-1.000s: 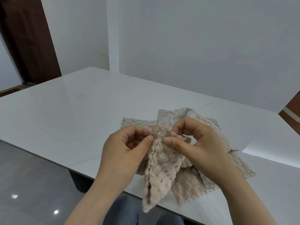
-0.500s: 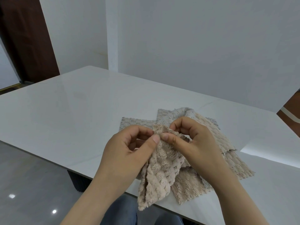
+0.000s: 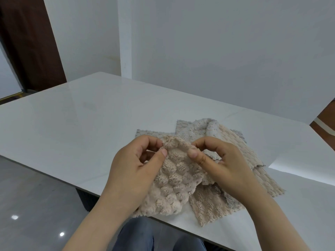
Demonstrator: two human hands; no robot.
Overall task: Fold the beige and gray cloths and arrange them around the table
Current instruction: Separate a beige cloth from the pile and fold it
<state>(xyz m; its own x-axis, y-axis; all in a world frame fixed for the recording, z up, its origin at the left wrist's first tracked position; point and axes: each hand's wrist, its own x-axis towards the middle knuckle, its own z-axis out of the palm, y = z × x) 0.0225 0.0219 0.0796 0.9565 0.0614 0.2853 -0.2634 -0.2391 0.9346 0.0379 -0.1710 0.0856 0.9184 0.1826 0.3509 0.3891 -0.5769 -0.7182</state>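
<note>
Beige bubble-textured plush cloth (image 3: 174, 185) is pinched at its top edge by both sets of fingers (image 3: 164, 153). Left hand (image 3: 134, 171) has thumb against curled forefinger at one end; right hand (image 3: 223, 167) does the same at the other. The remaining fingers are curled behind; can't tell if they touch fabric.

Change vs a second ago: the thumbs were nearly touching and the cloth hung as a narrow bunched strip. Now the hands are apart, the top edge is drawn out between them, and the cloth shows a wide face. Reads as opening it out to find edge and corners. No fold made yet, and nothing placed round the desk.

Landmark = the mixed cloth pile (image 3: 233, 142).
- Held cloth: just in front of the pile, top lifted off it, lower end down by the desk's near edge.
- Gray plush cloths (image 3: 190, 127): far side of the pile.
- Ribbed beige cloth (image 3: 208, 205): near side, partly under the right wrist.
- All overlapping, unfolded, edges scalloped. Thick nap and limp, so my guess is folds will slump rather than crease.

Glossy white stone-look desk (image 3: 81, 124) sits under the pile and runs left of and beyond it.
</note>
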